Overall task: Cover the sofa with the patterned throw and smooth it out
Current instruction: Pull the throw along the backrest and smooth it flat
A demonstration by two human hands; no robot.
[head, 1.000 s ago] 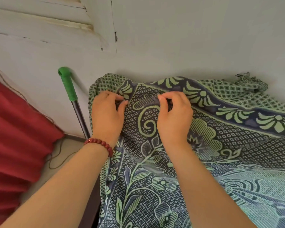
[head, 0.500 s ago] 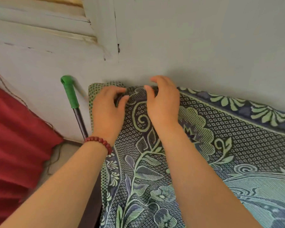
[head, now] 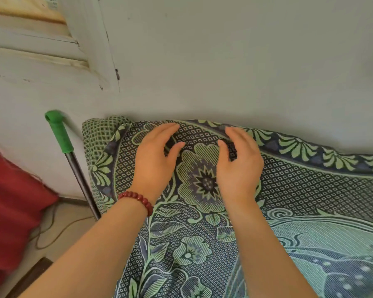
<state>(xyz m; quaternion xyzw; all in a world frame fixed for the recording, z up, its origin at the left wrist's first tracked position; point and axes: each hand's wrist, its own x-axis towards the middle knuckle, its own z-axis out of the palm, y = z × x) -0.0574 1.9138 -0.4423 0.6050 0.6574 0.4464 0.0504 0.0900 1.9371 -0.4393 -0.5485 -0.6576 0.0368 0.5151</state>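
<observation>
left hand and right hand had released the throw; fingers now open, empty, edge draped, smoothing pending.

Woven cloth throw against a matt painted wall.
The throw's weave looks coarse and matt. Beside it, a pole of dull grey metal carries a smooth green plastic sleeve; glossy red beads circle one wrist; window woodwork shows chipped paint.
</observation>
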